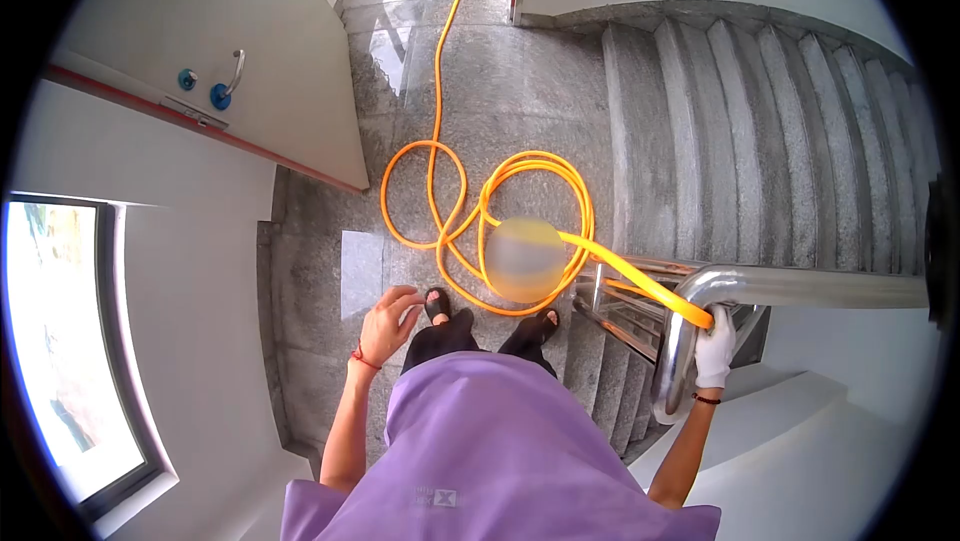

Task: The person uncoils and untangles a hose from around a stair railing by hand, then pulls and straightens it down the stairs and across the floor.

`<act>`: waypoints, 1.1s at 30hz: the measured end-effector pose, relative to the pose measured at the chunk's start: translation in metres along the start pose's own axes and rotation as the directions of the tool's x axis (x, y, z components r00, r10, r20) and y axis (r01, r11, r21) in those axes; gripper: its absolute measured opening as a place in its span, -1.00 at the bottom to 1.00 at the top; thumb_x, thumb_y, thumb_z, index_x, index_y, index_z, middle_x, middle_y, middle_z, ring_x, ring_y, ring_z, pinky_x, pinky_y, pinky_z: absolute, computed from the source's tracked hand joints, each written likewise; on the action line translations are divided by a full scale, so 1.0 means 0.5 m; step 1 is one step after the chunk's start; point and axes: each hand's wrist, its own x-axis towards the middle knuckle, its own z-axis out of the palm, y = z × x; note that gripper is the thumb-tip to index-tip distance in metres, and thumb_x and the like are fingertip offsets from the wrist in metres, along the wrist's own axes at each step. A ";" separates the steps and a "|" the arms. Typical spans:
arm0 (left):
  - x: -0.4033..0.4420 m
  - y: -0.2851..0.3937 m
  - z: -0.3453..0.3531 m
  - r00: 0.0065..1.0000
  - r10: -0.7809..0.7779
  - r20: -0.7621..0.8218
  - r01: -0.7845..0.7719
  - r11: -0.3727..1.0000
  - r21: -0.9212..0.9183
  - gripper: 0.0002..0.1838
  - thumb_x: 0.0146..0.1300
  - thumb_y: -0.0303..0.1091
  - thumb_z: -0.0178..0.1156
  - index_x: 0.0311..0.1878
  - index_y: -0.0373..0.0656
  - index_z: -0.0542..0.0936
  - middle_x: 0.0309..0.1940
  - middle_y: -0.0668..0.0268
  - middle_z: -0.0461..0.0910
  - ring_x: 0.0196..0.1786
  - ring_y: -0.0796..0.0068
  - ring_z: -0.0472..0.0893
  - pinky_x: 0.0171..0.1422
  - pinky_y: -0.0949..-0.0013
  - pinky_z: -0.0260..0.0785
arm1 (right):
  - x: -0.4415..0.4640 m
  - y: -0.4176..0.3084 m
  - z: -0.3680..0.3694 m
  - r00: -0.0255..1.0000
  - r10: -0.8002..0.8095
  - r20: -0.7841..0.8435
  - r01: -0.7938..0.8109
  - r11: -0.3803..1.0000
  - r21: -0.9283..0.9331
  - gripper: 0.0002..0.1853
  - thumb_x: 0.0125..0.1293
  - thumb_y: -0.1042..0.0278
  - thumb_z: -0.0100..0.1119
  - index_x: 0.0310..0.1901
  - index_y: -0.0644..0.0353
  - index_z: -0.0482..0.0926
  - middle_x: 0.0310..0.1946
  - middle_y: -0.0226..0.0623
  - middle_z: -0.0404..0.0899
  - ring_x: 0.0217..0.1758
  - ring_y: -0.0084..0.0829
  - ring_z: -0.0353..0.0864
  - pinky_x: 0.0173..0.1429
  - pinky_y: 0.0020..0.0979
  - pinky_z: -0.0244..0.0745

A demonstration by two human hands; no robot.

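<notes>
An orange hose [437,91] runs in from the doorway at the top and lies in loose loops on the grey floor in front of my feet. From the coil its near end rises to the right and reaches the bend of the metal handrail [800,286]. There my right hand [713,349], in a white glove, is closed on the hose beside the rail; its fingers are partly hidden. My left hand [388,326] is bare and holds nothing, its fingers loosely bent and apart, above the floor left of my feet.
Stone steps [740,141] go up at the right, and more steps [605,386] descend below the railing. A door [230,61] with a lever handle stands open at upper left. A window [75,341] is at left. A round blurred patch covers part of the coil.
</notes>
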 end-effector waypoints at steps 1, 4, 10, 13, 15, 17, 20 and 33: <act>-0.014 -0.030 -0.027 0.999 -0.015 -0.028 0.016 1.000 0.017 -0.84 0.21 -0.46 0.18 -0.14 -0.17 0.62 -0.05 0.15 0.57 -0.01 0.10 0.59 0.05 0.21 0.44 | 0.001 -0.009 -0.002 0.999 0.028 0.016 -0.027 0.996 -0.083 -0.77 0.09 0.59 0.13 -0.16 0.31 0.48 -0.20 0.02 0.53 -0.09 0.09 0.50 -0.01 -0.13 0.39; -0.050 -0.110 -0.093 0.989 -0.089 -0.118 0.090 0.996 0.007 -0.85 0.20 -0.47 0.18 -0.17 -0.17 0.64 -0.07 0.15 0.58 -0.02 0.12 0.60 0.05 0.23 0.44 | 0.020 -0.013 -0.007 0.986 0.090 0.139 -0.051 0.964 -0.263 -0.75 0.17 0.53 0.08 -0.08 0.30 0.48 -0.10 0.08 0.53 0.00 0.14 0.48 0.04 -0.05 0.40; -0.067 -0.192 -0.168 0.994 -0.046 -0.102 0.051 0.997 0.051 -0.88 0.22 -0.43 0.19 -0.20 -0.16 0.64 -0.09 0.21 0.59 -0.09 0.12 0.61 -0.05 0.22 0.47 | 0.028 -0.008 -0.007 0.966 0.179 0.184 -0.096 0.916 -0.390 -0.80 0.25 0.47 -0.02 -0.15 0.33 0.52 -0.21 0.20 0.56 -0.06 0.21 0.50 -0.03 0.04 0.41; -0.046 -0.186 -0.177 0.997 -0.011 -0.075 0.016 0.998 0.065 -0.89 0.22 -0.43 0.19 -0.20 -0.16 0.64 -0.11 0.20 0.59 -0.11 0.11 0.61 -0.08 0.22 0.47 | 0.032 -0.015 -0.011 0.965 0.166 0.204 -0.077 0.921 -0.381 -0.80 0.25 0.46 -0.03 -0.16 0.34 0.52 -0.20 0.20 0.56 -0.06 0.22 0.49 -0.05 0.03 0.41; -0.033 -0.157 -0.167 0.995 0.014 -0.102 -0.007 0.997 0.074 -0.89 0.23 -0.44 0.18 -0.21 -0.17 0.63 -0.11 0.19 0.59 -0.12 0.11 0.61 -0.08 0.22 0.47 | 0.035 -0.039 -0.016 0.954 0.216 0.209 -0.120 0.912 -0.392 -0.79 0.24 0.46 -0.03 -0.13 0.32 0.51 -0.18 0.19 0.55 -0.05 0.22 0.49 -0.04 0.02 0.41; -0.027 -0.129 -0.144 0.993 0.029 -0.116 -0.020 0.997 0.081 -0.90 0.24 -0.44 0.18 -0.21 -0.18 0.63 -0.10 0.19 0.59 -0.11 0.11 0.61 -0.07 0.22 0.47 | 0.035 -0.030 -0.018 0.963 0.160 0.215 -0.087 0.946 -0.312 -0.76 0.23 0.44 0.01 -0.07 0.29 0.50 -0.18 0.17 0.56 -0.05 0.21 0.49 -0.04 0.02 0.41; -0.025 -0.086 -0.101 0.987 0.047 -0.150 -0.038 0.997 0.064 -0.90 0.24 -0.44 0.18 -0.21 -0.16 0.64 -0.09 0.21 0.59 -0.08 0.13 0.61 -0.04 0.23 0.46 | 0.016 0.008 -0.013 0.982 0.093 0.164 -0.064 0.983 -0.172 -0.64 0.18 0.40 0.16 0.04 0.17 0.46 0.01 0.03 0.49 0.07 0.09 0.47 0.10 -0.06 0.42; -0.025 -0.044 -0.078 0.991 0.091 -0.094 -0.079 0.990 0.121 -0.89 0.23 -0.44 0.20 -0.19 -0.14 0.63 -0.07 0.19 0.58 -0.07 0.11 0.61 -0.05 0.22 0.48 | -0.080 -0.082 -0.062 0.952 0.105 -0.288 -0.090 0.994 0.066 -0.56 0.31 0.19 0.19 0.17 0.17 0.44 0.09 -0.09 0.44 0.18 -0.10 0.45 0.25 -0.20 0.36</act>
